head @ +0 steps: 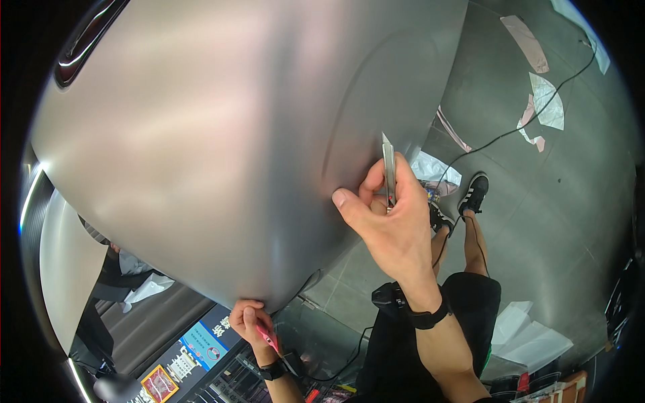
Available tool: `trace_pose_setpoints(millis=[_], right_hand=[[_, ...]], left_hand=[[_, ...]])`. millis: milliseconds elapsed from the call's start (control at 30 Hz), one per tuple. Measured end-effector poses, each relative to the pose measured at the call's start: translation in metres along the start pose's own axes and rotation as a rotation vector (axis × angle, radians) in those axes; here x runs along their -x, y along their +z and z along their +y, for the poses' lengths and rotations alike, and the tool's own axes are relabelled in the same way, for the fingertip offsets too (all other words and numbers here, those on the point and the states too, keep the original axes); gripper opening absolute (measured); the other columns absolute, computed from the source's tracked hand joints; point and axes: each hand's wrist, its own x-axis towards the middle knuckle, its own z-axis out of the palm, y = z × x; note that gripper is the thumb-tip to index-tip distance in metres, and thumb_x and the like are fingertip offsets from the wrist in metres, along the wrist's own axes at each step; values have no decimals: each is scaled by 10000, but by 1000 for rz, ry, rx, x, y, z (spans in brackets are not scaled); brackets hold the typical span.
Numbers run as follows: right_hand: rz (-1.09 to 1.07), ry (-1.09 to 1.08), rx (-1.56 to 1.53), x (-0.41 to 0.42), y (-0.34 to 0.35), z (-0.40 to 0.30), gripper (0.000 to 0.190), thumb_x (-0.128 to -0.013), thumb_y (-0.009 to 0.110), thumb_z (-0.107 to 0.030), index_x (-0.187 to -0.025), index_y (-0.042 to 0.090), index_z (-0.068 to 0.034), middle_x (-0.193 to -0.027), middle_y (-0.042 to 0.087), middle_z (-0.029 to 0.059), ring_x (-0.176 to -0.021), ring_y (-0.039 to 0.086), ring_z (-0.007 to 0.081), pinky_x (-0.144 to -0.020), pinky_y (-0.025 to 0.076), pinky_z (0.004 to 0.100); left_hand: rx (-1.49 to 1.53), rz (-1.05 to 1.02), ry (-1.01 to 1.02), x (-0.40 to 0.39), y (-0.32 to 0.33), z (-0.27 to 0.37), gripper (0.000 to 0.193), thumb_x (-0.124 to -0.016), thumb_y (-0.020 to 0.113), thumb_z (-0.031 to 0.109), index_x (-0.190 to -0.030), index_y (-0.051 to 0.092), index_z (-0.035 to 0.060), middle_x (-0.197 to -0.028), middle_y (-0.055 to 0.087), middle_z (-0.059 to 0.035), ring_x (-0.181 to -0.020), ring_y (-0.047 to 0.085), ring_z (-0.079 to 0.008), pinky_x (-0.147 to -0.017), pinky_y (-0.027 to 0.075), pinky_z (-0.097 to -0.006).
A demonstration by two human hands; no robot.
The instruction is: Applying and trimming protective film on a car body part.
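Note:
A satin greyish-pink car body panel (201, 126) fills the upper left and middle, with a faint curved line on its right part. My right hand (398, 216) holds a slim metal snap-off utility knife (389, 171), its blade bare and pointing away from me, over the panel's right side. The thumb is at or just above the panel's surface; contact is unclear. At the panel's lower edge is my left hand (253, 322), fingers curled near the edge, with a small pink tool (268, 337) in it, partly hidden by the hand.
Backing and film scraps (546, 101) lie on the grey tiled floor, crossed by a black cable (504, 135). White sheets (529, 335) lie lower right. Another person's dark-clothed body (108, 282) shows beyond the panel, left. Tools and boxes (237, 378) stand near the bottom.

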Motion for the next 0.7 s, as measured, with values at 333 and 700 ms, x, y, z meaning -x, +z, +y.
trace_pose_setpoints(millis=[333,700], right_hand=[[-25,52,10,2,-3,2,300,-844,788,-93,-880,494,-43,-731,511,-7,-638,444,36,-542,397,247],[-53,-465,286,20,-5,49,94,-1027,577,-101,-1052,600,-14,-894,619,102,-629,613,288,-547,491,351]], left_hand=[[8,10,13,1,-1,0,413,-1023,605,333,-841,621,-38,-452,474,-20,-329,372,-75,-363,216,-242],[-23,-47,45,1,-6,-4,414,-1059,572,363,-884,613,-10,-458,473,-27,-346,357,-79,-388,226,-241]])
